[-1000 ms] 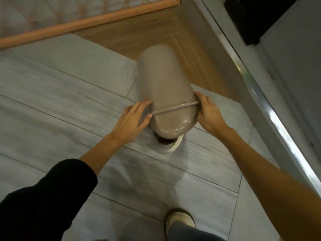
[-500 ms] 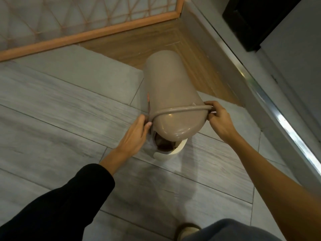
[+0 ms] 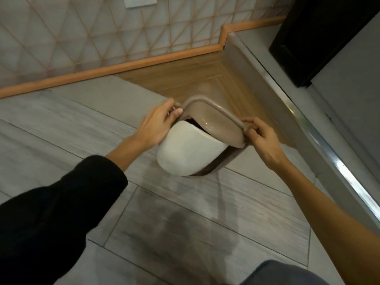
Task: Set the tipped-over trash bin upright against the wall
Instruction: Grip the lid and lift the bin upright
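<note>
The taupe plastic trash bin [image 3: 218, 124] is raised off the floor tiles at a steep tilt, its top toward me, its body blurred behind. Its white swing lid [image 3: 189, 153] faces the camera, with a dark gap above it. My left hand [image 3: 158, 124] grips the left side of the bin's rim. My right hand [image 3: 259, 134] pinches the rim's right side. The patterned wall [image 3: 82, 38] with an orange skirting board lies beyond the bin.
A grey raised ledge with a metal edge strip [image 3: 304, 128] runs along the right. A dark cabinet [image 3: 320, 38] stands above it. A brown wooden floor patch [image 3: 185, 79] fills the corner. A wall socket [image 3: 139, 2] sits at the top.
The bin has swung up from lying on its side to a steep tilt, with the white lid now facing me. Both hands rose with its rim. The view lifted toward the wall.
</note>
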Motion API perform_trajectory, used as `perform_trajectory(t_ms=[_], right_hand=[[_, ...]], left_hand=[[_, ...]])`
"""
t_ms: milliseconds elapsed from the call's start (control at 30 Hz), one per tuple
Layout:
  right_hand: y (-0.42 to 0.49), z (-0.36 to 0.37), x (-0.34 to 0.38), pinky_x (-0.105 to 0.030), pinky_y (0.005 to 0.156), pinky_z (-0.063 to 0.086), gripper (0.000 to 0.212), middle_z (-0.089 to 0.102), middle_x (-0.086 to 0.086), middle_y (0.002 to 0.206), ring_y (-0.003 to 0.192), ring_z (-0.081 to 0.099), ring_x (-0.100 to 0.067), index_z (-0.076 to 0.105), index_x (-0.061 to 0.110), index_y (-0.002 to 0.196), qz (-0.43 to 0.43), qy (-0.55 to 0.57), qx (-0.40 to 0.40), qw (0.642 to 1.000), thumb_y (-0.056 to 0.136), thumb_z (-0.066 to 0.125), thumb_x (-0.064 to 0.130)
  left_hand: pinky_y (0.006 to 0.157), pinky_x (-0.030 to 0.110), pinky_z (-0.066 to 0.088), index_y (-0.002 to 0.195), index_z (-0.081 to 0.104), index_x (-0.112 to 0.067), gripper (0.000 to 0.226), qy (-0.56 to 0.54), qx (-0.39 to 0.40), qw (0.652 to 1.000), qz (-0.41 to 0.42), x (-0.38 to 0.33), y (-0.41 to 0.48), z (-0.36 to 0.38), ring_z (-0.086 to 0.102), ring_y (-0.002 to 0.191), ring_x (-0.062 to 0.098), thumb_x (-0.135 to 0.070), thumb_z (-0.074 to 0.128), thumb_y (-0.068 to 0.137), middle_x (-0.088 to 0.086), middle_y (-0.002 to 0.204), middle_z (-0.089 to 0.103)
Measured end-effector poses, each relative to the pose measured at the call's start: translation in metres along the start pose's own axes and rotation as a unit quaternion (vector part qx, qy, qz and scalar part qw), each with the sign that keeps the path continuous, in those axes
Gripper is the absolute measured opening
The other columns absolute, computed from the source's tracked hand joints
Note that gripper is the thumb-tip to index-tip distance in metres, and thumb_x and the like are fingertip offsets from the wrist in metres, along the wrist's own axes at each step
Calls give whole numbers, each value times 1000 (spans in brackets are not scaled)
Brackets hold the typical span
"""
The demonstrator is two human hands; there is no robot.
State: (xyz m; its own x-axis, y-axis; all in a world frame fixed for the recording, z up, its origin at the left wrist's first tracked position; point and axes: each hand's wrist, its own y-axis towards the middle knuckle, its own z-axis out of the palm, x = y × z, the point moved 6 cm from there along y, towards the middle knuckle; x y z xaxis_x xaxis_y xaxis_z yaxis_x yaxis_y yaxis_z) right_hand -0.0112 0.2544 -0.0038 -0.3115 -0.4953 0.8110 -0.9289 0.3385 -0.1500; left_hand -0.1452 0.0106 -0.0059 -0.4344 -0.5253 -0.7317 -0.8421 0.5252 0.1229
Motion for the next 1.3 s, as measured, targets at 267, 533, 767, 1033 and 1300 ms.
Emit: perform_trajectory(t_ms=[267,533,767,1033,1300], right_hand=[[10,-1,28,-49,81,56,27,64,9,95,87,59,-15,64,21,119,-8,111,14,994,100,46,22],[24,-1,35,-37,63,55,27,63,-2,92,81,58,-18,64,18,117,44,166,23,985,99,43,14],[35,6,49,-40,69,54,25,63,0,97,86,58,-18,61,19,112,89,200,28,975,101,39,14],[49,17,59,-52,86,53,27,64,-7,97,93,58,-27,60,19,109,136,237,16,962,101,36,11],[37,43,61,-42,67,54,27,61,-7,91,84,57,-24,59,15,114,143,248,37,957,101,36,10]], left_hand=[[64,30,49,93,70,-16,22,-7,50,997,-53,-30,52,-55,57,66,10,-36,61,90,-2,74,63],[73,32,50,106,69,-16,48,-130,35,973,-185,-32,44,-65,61,86,17,-54,40,96,10,108,69],[79,45,51,129,49,-27,60,-255,-18,909,-331,-3,-1,-53,58,100,22,-69,31,90,2,114,63],[87,57,48,131,45,-26,79,-381,-59,845,-371,-3,-23,-37,49,116,27,-82,35,77,4,127,52],[95,52,45,137,45,-25,86,-333,-74,867,-363,6,-33,-62,47,119,24,-83,39,74,2,132,53]])
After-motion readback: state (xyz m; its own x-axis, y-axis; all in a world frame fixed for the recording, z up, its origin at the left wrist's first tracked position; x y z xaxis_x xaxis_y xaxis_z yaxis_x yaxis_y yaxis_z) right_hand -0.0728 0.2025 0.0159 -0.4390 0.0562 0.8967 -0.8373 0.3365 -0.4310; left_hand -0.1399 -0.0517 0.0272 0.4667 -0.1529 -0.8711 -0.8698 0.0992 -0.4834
